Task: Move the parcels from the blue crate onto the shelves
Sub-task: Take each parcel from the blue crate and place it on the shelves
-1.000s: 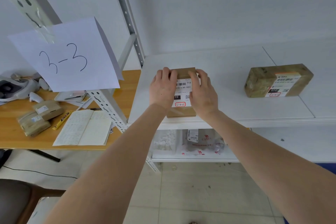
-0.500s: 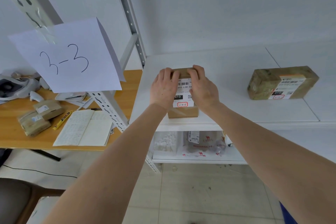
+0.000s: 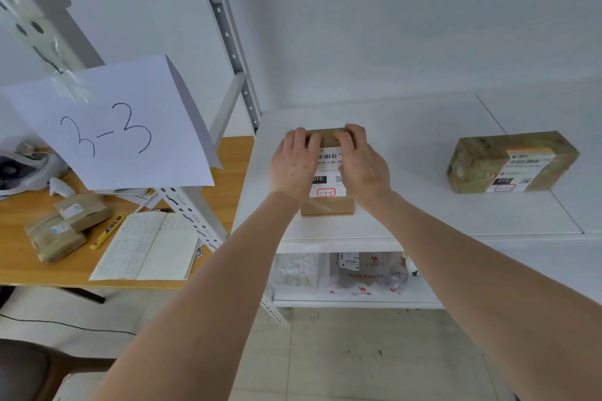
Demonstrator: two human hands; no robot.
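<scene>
**Cardboard parcel (image 3: 327, 207) held on the white shelf (image 3: 423, 215) with both hands.**
The parcel lies flat near the shelf's front left corner, its white shipping label (image 3: 329, 187) facing up with a red-boxed mark at its near end. The left hand (image 3: 293, 166) and right hand (image 3: 363, 168) grip it from either side; the fingers (image 3: 301, 140) of both curl over its far edge and nearly meet there. A second, tape-wrapped parcel (image 3: 511, 161) sits well apart to the right on the same shelf. The lower shelf (image 3: 358, 303) holds bagged parcels (image 3: 368, 273). A paper sign (image 3: 107, 127) reading "3-3" hangs from the left upright. Beyond it, a wooden table (image 3: 19, 267) carries an open notebook (image 3: 146, 247), a yellow utility knife (image 3: 107, 231) and two small parcels (image 3: 65, 225).
</scene>
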